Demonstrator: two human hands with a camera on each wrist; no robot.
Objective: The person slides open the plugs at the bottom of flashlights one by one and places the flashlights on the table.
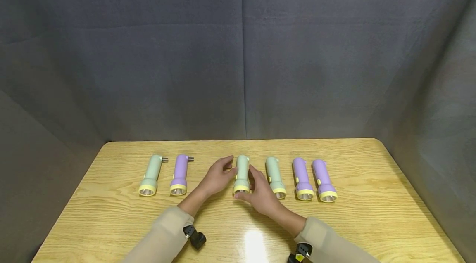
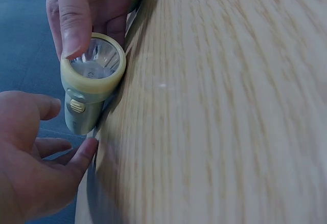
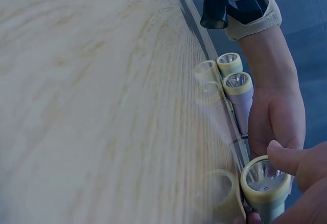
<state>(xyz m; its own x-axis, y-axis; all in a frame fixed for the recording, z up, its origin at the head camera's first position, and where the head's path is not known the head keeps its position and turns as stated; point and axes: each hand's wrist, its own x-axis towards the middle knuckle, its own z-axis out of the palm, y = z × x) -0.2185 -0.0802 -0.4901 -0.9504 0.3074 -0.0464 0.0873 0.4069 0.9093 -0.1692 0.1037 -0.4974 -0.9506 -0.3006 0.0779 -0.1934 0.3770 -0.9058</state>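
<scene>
The pale green plastic flashlight with a yellow lens rim lies on the wood-grain tabletop, between the hands, lens toward the wearer. The right hand holds its lens end, thumb on the rim, fingers along the right side. The left hand is just beside the barrel, fingers parted and loosely bent; contact cannot be confirmed.

CAUTION: The rounded barrel may roll if pressed from one side only. A thumb slipping on the smooth rim would probably let the lens end swing.

A second pale green flashlight lies near the right hand; a careless sideways sweep could knock it. Farther right lie two purple flashlights. At left, a green flashlight and a purple flashlight have metal pins projecting, which could catch a sleeve.
</scene>
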